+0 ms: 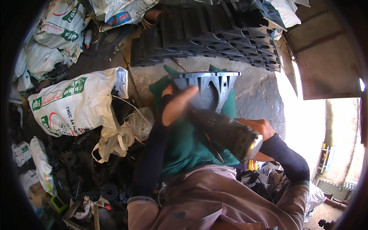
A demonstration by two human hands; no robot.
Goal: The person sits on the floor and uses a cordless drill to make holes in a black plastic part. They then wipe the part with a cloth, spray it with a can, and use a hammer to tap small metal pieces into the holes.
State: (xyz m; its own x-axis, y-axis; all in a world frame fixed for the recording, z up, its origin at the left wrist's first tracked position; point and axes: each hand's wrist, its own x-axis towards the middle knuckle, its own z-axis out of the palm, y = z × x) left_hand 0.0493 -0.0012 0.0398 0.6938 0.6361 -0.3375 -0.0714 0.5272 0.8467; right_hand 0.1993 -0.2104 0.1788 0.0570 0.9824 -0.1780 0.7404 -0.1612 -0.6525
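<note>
One grey metal casting (209, 90) over green cloth (178, 155), flanged edge on far side. Left hand (177, 104) at casting's left side, grip clasped on it, thumb across near face. Right hand (262, 128) right of casting and nearer wearer, grip wrapped round black cylindrical tool (226, 132), fingers partly hidden behind it. Tool's far end just beside casting; cannot tell whether touching. Beyond casting: stack of dark grey metal parts (207, 38). Left of casting: white sack (73, 105), with translucent plastic bag (142, 122) between sack and casting.
</note>
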